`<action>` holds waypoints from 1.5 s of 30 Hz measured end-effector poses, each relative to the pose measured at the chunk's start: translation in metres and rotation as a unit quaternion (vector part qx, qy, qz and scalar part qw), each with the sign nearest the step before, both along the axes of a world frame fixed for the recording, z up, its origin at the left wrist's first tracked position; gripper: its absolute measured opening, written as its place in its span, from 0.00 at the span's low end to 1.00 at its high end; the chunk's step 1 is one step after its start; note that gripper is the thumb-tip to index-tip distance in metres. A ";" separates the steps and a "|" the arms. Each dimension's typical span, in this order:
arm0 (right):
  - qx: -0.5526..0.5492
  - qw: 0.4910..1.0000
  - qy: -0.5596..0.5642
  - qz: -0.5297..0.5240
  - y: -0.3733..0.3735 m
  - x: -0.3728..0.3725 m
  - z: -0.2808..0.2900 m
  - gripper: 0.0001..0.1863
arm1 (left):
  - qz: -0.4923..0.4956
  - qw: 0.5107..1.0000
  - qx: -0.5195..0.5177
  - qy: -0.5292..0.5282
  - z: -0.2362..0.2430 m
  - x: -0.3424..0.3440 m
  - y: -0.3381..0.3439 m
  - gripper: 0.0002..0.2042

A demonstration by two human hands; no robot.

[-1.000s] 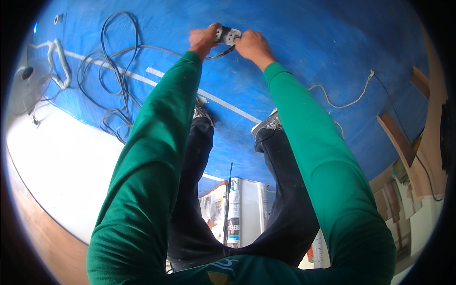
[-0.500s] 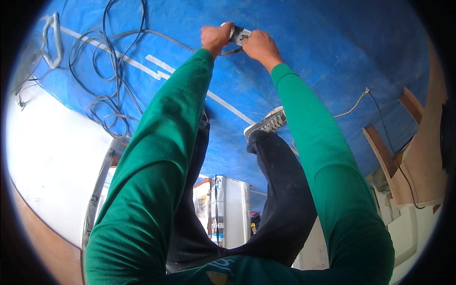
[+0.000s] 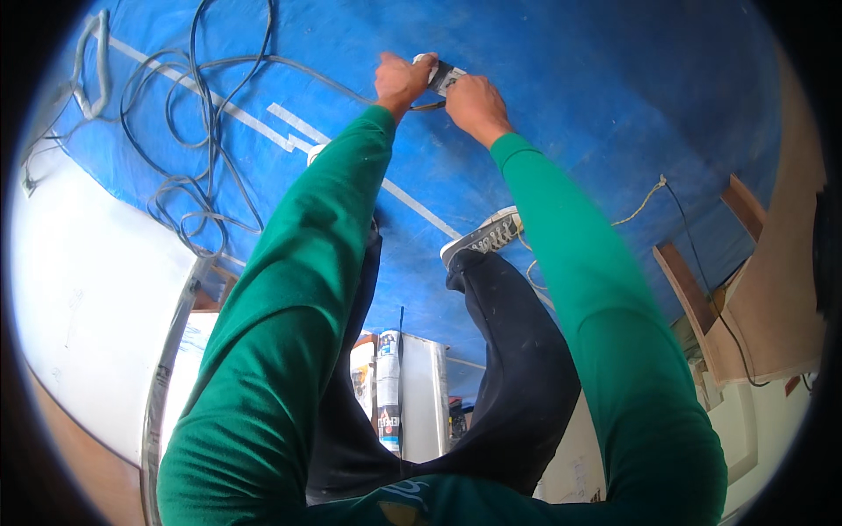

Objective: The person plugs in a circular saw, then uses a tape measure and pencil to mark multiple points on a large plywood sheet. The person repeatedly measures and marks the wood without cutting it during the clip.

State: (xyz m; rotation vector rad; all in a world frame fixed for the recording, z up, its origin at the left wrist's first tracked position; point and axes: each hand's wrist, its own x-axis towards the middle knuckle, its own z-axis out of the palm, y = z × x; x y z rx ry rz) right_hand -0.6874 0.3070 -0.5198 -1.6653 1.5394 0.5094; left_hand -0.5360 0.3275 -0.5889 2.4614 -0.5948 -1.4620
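Observation:
Both arms stretch forward over the blue sheet. My left hand (image 3: 403,83) is closed around the left end of a small black-and-white rectangular object (image 3: 447,79). Against its right end my right hand (image 3: 478,105) is also closed, fingers wrapped over the edge. The object lies slanted between the two hands; its underside is hidden and I cannot tell its kind. A dark cable (image 3: 351,92) runs from the left and ends just below the object; whether it joins on is hidden.
Loops of dark cable (image 3: 210,123) and a pale coiled hose (image 3: 81,74) lie on the blue sheet (image 3: 596,96) at left. White tape (image 3: 421,206) crosses it. My shoe (image 3: 482,238) is below. A thin yellow cord (image 3: 640,209) and wooden pieces (image 3: 688,280) are at right.
The object and both hands sit slightly lower and farther right in view. The surroundings have shifted a little too. Both hands keep their hold.

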 end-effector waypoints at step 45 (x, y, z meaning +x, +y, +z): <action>-0.164 0.971 -0.119 0.128 -0.002 -0.062 -0.005 0.13 | -0.125 0.981 -0.115 -0.096 -0.024 0.008 0.005 0.37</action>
